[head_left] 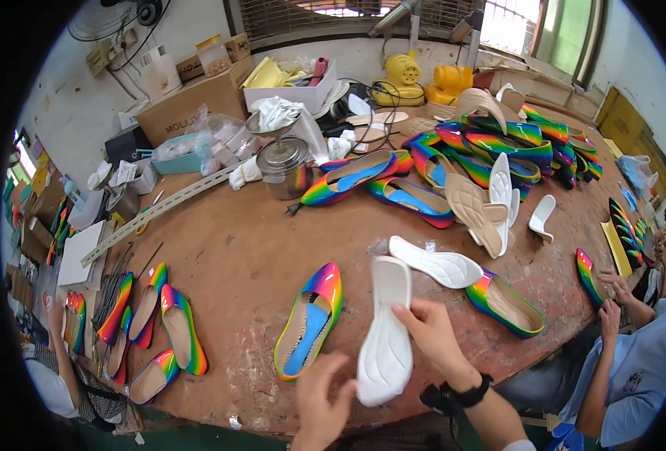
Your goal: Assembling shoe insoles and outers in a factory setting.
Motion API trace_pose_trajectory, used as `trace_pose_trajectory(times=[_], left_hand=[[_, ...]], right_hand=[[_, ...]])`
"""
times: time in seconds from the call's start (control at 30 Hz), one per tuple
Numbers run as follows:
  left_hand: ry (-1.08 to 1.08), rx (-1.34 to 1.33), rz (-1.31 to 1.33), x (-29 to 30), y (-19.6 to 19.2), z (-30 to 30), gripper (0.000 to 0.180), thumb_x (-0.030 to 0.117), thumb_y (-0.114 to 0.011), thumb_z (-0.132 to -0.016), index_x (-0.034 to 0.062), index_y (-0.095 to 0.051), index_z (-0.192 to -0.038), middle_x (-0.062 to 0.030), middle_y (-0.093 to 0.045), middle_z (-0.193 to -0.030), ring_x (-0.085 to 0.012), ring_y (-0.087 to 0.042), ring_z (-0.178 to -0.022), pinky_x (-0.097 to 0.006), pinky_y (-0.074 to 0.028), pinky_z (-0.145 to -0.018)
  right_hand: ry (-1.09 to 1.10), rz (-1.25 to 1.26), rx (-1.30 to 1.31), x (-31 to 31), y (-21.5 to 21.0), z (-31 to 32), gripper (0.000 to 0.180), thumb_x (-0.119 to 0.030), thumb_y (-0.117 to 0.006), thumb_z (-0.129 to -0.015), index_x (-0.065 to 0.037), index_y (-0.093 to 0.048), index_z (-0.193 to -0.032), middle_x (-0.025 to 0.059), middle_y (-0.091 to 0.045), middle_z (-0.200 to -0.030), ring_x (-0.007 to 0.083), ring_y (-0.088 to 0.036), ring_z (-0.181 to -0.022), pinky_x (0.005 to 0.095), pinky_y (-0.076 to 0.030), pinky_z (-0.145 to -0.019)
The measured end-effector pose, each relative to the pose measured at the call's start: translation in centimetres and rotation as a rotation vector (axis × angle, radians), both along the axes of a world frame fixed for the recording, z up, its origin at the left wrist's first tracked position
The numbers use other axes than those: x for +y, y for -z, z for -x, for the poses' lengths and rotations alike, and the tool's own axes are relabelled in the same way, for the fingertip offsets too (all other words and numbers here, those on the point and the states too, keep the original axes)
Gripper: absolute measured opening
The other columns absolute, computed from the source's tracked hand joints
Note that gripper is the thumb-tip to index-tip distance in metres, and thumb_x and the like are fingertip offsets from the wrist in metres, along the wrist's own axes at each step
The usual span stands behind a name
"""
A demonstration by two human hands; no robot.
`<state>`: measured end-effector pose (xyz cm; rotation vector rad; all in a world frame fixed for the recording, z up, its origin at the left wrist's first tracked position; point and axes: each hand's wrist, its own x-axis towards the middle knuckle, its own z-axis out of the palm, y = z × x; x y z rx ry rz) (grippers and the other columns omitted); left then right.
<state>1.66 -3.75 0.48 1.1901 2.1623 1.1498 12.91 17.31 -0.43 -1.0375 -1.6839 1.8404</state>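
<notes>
A white quilted insole (385, 353) stands upright over the near middle of the table, pinched at its right edge by my right hand (434, 331). My left hand (324, 398) is open at the insole's lower left, its thumb near or touching the edge; I cannot tell which. Just beyond my left hand lies a rainbow flat shoe (327, 282) with a blue strip inside. Behind the held insole lies another white insole (434, 261), its toe end against a rainbow shoe (532, 322) lined in beige.
Rainbow shoes (186, 331) stand at the left. A shoe pile (513, 139), beige insoles (474, 214) and a lidded metal pot (284, 169) are farther back. A long perforated metal strip (160, 218) lies far left. At the right, a co-worker's hands (615, 297) are by a rainbow shoe (588, 274).
</notes>
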Motion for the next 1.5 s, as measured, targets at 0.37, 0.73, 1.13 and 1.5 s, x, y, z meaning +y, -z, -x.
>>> trace_pose_trajectory(times=[0.37,0.73,1.13,1.5], left_hand=[[-0.263,0.341,0.003,-1.8,6.4,5.0,0.026,0.010,-0.083,-0.070,0.0041,-0.074,-0.094,-0.0263,-0.042,-0.148,-0.0455,-0.044,-0.132,-0.049,-0.040,-0.107],[-0.040,-0.171,-0.150,-6.6,-0.1,5.3,0.016,0.011,-0.081,-0.081,0.0042,-0.074,-0.094,-0.0197,-0.048,-0.146,-0.0319,-0.053,-0.129,-0.038,-0.043,-0.105],[0.172,0.238,-0.015,-12.2,4.4,6.2,0.037,0.001,-0.067,-0.078,0.0041,-0.065,-0.115,-0.0194,-0.033,-0.156,-0.0402,-0.045,-0.134,-0.047,-0.044,-0.108],[-0.042,0.277,-0.124,-10.3,6.8,5.0,0.107,0.035,-0.089,-0.070,0.0085,-0.029,-0.154,-0.0274,-0.030,-0.155,-0.0439,-0.037,-0.140,-0.050,-0.035,-0.113]], right_hand=[[0.058,-1.026,-0.592,10.7,7.3,1.5,0.048,-0.002,-0.071,-0.075,0.006,-0.060,-0.121,0.0275,-0.060,-0.116,0.0441,-0.058,-0.108,0.0488,-0.048,-0.093],[0.345,-0.615,-0.098,11.6,5.7,-6.5,0.038,-0.004,-0.047,-0.095,0.006,-0.058,-0.129,0.0257,-0.064,-0.116,0.0409,-0.059,-0.108,0.0388,-0.045,-0.098],[0.129,0.226,-0.037,-2.6,-5.7,-6.9,0.042,-0.034,-0.057,-0.102,-0.004,-0.053,-0.131,0.0093,-0.062,-0.111,0.0229,-0.060,-0.098,0.0351,-0.049,-0.086],[-0.351,-0.622,-0.218,-4.1,-4.1,-4.0,0.046,-0.017,-0.050,-0.097,0.006,-0.052,-0.137,0.0242,-0.062,-0.122,0.0409,-0.057,-0.108,0.0436,-0.044,-0.098]])
